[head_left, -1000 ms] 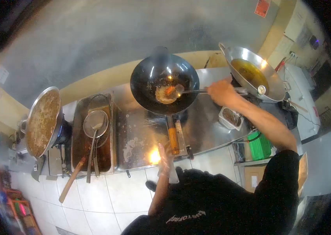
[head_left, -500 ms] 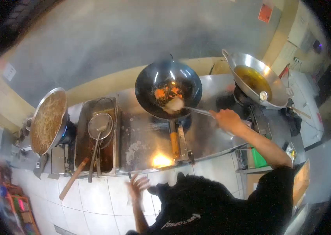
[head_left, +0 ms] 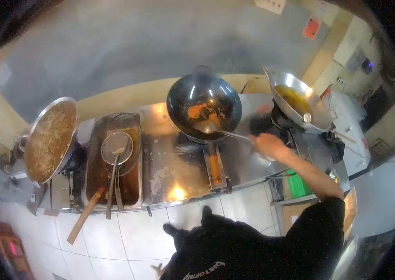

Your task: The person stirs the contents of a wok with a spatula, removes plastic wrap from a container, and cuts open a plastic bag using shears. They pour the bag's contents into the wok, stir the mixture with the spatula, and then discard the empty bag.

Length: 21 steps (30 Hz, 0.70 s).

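Note:
My right hand [head_left: 270, 146] is wrapped round the metal handle of a ladle [head_left: 234, 136]. The ladle's rounded head dips into a dark wok [head_left: 229, 93], among orange-red food [head_left: 199, 111] on the wok's floor. Toward me from the wok points its wooden handle [head_left: 214, 169], which no hand touches. Low in the view, beside my black shirt, only part of my left hand [head_left: 158, 269] shows. Its fingers are apart and hold nothing I can see.
At left, a wide pan [head_left: 69, 103] holds bubbling brown liquid. Beside it, a metal tray [head_left: 139, 198] carries a strainer [head_left: 118, 147] and long handles jutting past the counter edge. On the right stands a large pan [head_left: 316, 100] of yellow oil, with a green container [head_left: 296, 185] below.
My left hand has dropped from near the counter edge to the bottom of the view. The ladle's head sits lower among the food, and the whole view has shifted slightly.

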{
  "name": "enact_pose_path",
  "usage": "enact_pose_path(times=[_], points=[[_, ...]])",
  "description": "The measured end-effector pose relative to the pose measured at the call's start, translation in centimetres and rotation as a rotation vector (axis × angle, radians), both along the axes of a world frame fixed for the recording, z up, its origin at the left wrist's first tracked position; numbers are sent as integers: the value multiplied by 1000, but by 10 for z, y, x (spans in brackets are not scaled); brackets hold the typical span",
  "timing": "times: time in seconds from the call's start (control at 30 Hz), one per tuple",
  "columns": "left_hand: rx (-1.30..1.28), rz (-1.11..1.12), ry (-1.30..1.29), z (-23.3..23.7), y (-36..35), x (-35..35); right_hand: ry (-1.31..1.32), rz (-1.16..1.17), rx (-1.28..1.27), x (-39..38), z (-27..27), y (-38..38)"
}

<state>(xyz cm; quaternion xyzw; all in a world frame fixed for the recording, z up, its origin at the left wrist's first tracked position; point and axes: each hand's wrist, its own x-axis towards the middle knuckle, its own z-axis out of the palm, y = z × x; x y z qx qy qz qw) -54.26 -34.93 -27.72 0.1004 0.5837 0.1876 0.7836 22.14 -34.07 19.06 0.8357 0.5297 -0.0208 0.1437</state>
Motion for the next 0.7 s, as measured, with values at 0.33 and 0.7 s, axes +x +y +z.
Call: enact_pose_path(times=[0.33, 0.7], points=[[-2, 121, 131, 45, 55, -53, -48, -2, 42, -37, 0, 46], [116, 115, 298, 71, 140, 9, -2, -92, -50, -25, -35, 70]])
